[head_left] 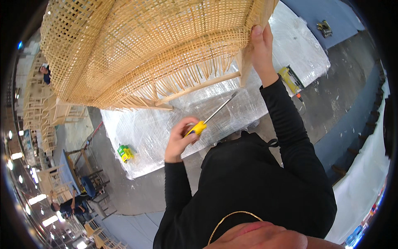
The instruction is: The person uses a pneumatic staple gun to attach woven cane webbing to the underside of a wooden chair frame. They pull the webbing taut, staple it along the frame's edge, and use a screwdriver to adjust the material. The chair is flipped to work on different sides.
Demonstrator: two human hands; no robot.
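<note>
My left hand (182,137) is closed round the yellow handle of a screwdriver (219,108). Its metal shaft slants up to the right, the tip apart from the chair frame. My right hand (261,50) grips the wooden side post of a chair (166,45) with woven cane, thumb near the edge of the weave. Loose cane ends (195,72) hang in a fringe along the lower edge of the weave, above a wooden rail (201,88). The chair rests on a work table covered in clear plastic wrap (153,143).
A yellow staple gun (291,79) with an orange fitting lies at the table's right edge. A small green and yellow object (125,152) sits at the left end. Another tool (324,28) lies on a blue-grey surface at far right. Two people and wooden chair frames are farther left.
</note>
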